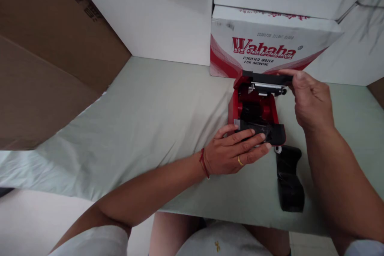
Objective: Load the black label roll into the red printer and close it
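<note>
A small red-and-black machine [231, 108] with a hinged lid [267, 78] stands on the cloth, its lid raised and its red inside showing. A metal bar and black roller parts sit under the lid. My right hand [313, 100] grips the lid's right end between thumb and fingers. My left hand [237, 150], with a ring and a red bracelet, lies with fingers stretched out over the machine's front edge, touching dark, glossy material there. Just in front and to the right lies a curved, glossy black piece [289, 184] with a small white ring [278, 149] by its upper end.
A pale green cloth [156, 104] covers the table, whose front edge is close to my body. Behind the machine stands a Wahaha water carton [270, 48] among stacked white boxes [168, 20]. A large brown cardboard box [54, 56] stands at the left.
</note>
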Available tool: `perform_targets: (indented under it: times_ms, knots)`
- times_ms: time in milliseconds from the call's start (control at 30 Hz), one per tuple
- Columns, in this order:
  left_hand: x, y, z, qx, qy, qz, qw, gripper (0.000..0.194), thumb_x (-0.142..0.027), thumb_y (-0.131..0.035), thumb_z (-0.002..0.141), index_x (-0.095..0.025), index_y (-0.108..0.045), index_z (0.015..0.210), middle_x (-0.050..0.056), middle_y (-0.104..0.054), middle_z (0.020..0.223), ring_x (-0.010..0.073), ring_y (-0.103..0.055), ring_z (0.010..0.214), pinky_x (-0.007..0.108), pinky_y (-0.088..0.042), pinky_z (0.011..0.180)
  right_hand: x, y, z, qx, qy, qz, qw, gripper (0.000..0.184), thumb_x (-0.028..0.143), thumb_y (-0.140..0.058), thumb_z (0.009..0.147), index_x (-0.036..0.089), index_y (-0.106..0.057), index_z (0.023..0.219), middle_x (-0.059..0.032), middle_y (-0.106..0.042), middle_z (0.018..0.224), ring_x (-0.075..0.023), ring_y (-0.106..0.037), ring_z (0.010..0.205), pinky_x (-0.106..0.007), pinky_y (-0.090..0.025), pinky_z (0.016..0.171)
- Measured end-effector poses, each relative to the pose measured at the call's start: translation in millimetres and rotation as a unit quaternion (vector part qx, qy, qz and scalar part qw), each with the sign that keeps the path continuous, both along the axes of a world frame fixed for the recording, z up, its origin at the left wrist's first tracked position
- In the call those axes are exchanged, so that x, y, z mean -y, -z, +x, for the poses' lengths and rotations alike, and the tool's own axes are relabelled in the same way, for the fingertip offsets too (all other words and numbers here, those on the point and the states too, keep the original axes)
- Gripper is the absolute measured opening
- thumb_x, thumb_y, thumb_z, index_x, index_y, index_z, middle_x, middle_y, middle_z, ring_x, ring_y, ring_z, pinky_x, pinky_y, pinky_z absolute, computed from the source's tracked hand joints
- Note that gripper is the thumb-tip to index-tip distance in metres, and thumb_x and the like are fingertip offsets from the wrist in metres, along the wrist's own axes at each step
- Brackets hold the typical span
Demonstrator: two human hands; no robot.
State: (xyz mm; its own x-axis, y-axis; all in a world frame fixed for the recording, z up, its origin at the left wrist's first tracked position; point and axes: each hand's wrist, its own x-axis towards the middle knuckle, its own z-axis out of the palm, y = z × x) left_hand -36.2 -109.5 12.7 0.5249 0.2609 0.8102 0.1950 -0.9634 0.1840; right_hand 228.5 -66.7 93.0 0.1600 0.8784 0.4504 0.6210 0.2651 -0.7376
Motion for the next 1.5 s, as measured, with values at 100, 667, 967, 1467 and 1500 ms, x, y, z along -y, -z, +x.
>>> perform_targets:
  times_ms: [100,667,967,1467,1500]
  knots:
    - [1,-0.8,0,-0.010,-0.026,0.046,0.999,0.042,-0.027,-0.071,0.105,-0.036,-0.070,0.146,-0.006,-0.083,0.144,0.0152,-0.075,0.134,0.032,-0.034,0.131,30,2.0,-11,-0.031,-0.004,0.052,0.998,0.042,0.054,-0.057,0.115,0.025,-0.086,0.125,-0.0103,-0.086,0.129,-0.0295,-0.080,0.126,-0.047,-0.058,0.116]
    - [5,-1.4,2,0.005,-0.001,0.006,1.000,0.038,-0.030,-0.072,0.102,-0.038,-0.073,0.139,-0.005,-0.083,0.144,0.0190,-0.075,0.131,0.036,-0.032,0.133,101,27.5,-11,0.241,-0.069,0.068,0.966,0.047,0.016,-0.058,0.112,0.034,-0.072,0.153,-0.0048,-0.079,0.150,-0.0275,-0.071,0.146,-0.056,-0.045,0.134]
    - [-1,4.1,0,0.095,0.034,-0.056,0.993,0.055,-0.036,-0.066,0.104,-0.035,-0.055,0.158,0.006,-0.079,0.147,0.0219,-0.072,0.136,0.041,-0.048,0.126,106,48.5,-24,0.200,-0.054,0.115,0.971,0.050,0.023,-0.054,0.111,0.032,-0.067,0.158,-0.0109,-0.076,0.154,-0.0343,-0.067,0.150,-0.067,-0.045,0.132]
    - [-61,25.2,-3,0.176,0.185,-0.585,0.770,0.105,-0.072,-0.076,0.092,-0.044,-0.023,0.178,0.005,-0.032,0.190,0.0314,-0.034,0.177,0.054,-0.035,0.142,112,49.7,-30,0.217,-0.120,0.177,0.952,0.050,0.021,-0.063,0.106,0.032,-0.071,0.155,-0.0066,-0.085,0.130,-0.0302,-0.076,0.126,-0.058,-0.058,0.120]
    - [-60,23.1,-2,0.179,0.188,-0.592,0.763,0.109,-0.070,-0.081,0.090,-0.044,-0.022,0.178,0.005,-0.030,0.191,0.0318,-0.030,0.178,0.054,-0.031,0.144,112,49.9,-31,0.216,-0.115,0.177,0.953,0.050,0.020,-0.064,0.105,0.033,-0.072,0.153,-0.0060,-0.085,0.130,-0.0297,-0.076,0.126,-0.058,-0.058,0.120]
